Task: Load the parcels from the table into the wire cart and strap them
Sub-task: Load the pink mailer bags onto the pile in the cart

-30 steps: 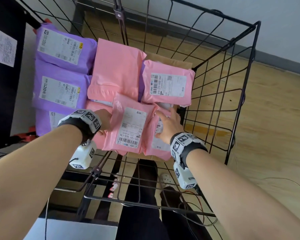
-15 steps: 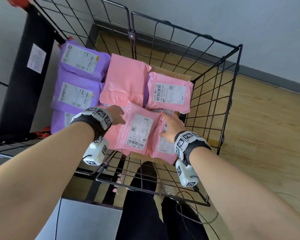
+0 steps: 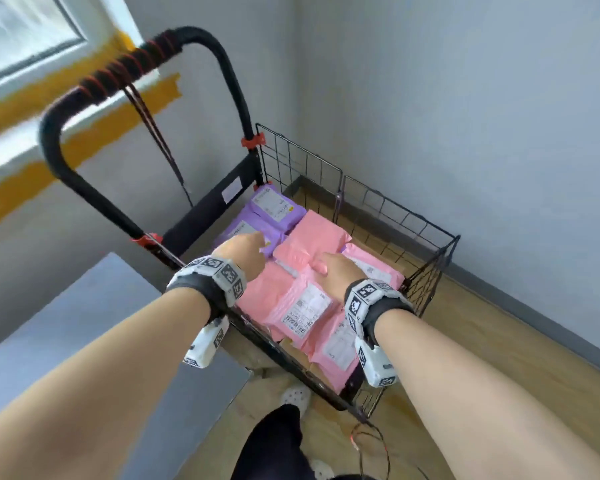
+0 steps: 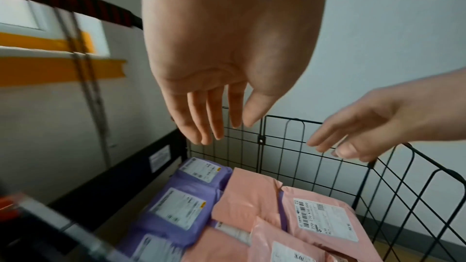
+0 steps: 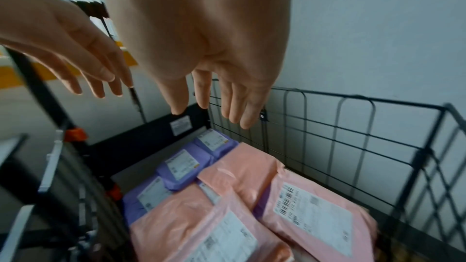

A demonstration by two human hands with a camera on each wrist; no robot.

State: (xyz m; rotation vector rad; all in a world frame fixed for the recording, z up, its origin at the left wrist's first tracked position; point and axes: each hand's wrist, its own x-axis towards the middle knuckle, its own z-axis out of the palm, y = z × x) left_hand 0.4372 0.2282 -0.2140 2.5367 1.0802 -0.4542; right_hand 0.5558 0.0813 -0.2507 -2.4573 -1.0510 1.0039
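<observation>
The black wire cart (image 3: 426,247) holds purple parcels (image 3: 274,209) on its left side and pink parcels (image 3: 302,299) on its right, most with white labels up. Both hands hover above the load with fingers straight and loose, holding nothing. My left hand (image 3: 243,251) (image 4: 214,123) is over the purple parcels (image 4: 181,206). My right hand (image 3: 333,271) (image 5: 216,107) is over the pink parcels (image 5: 227,216). A dark strap (image 3: 153,133) hangs from the cart's padded handle (image 3: 125,67) down toward the cart's back panel.
A grey table (image 3: 66,341) edge lies at lower left beside the cart. Grey walls close in behind and to the right of the cart. Wooden floor (image 3: 499,358) runs to the right. My legs and white shoes (image 3: 295,396) stand just in front of the cart.
Both hands have let go of the front pink parcels and lifted above the load. The head view has swung up, bringing the cart handle and hanging strap into sight.
</observation>
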